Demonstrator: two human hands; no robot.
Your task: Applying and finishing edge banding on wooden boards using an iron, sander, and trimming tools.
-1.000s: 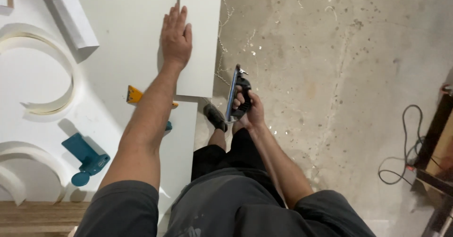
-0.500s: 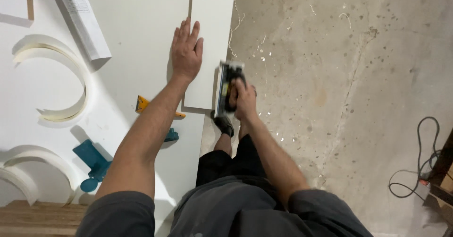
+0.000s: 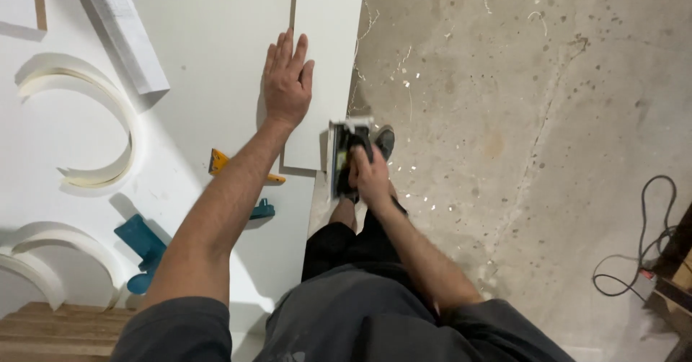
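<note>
My left hand (image 3: 287, 81) lies flat, fingers spread, on the white panel (image 3: 328, 59) at the counter (image 3: 209, 45) edge. My right hand (image 3: 371, 178) grips the saw (image 3: 344, 153) just beside the panel's near corner.

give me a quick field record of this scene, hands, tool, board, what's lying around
left hand: left hand flat on the white board strip, fingers spread
right hand: right hand grips a power saw at the strip's near end
surface: large white panel
nearby: curved white offcuts, yellow square, teal tool
floor: speckled concrete floor, black cable at right
</note>
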